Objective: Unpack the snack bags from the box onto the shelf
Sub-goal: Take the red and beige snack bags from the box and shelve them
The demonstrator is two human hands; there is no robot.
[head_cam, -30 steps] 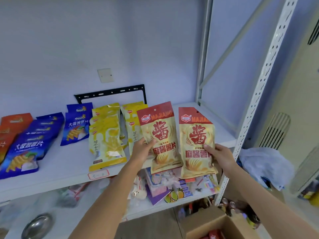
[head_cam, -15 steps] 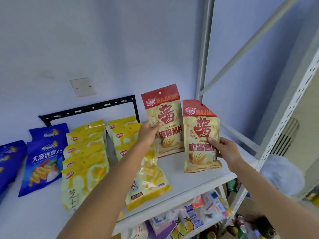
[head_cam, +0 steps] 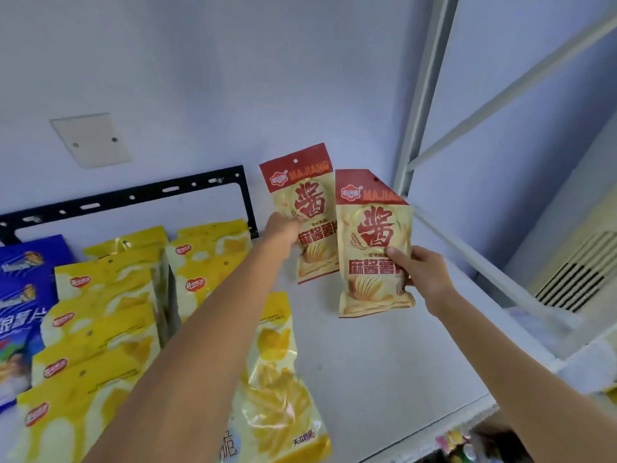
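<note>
Both arms are reaching deeper than a moment ago: the two red-topped chip bags, which were hovering over the shelf's front half, are now sitting farther back, close to the rear wall, and the view is tipping down so the box is no longer in sight.

The left hand (head_cam: 283, 230) is gripping the left chip bag (head_cam: 305, 212) by its left edge, thumb across the front and the other fingers hidden behind, and is holding it upright right at the back, beside the black wall bracket (head_cam: 133, 198). The right hand (head_cam: 422, 274) is pinching the right chip bag (head_cam: 374, 242) at its lower right edge, thumb on the printed face, and is keeping it upright just in front of and overlapping the first. Holding each bag by a side edge is leaving the label facing outward and the bottom free to settle on the shelf (head_cam: 384, 369); whether either bottom is already touching I cannot tell.

The bare stretch of shelf to the right of the yellow snack bags (head_cam: 100, 332) is probably being started as a new row, back to front, matching the overlapped yellow rows and the blue chip bags (head_cam: 23, 295) at far left. One yellow bag (head_cam: 273, 389) is lying flat near the front edge under the left forearm, which could brush it when the arm is pulling out.
</note>
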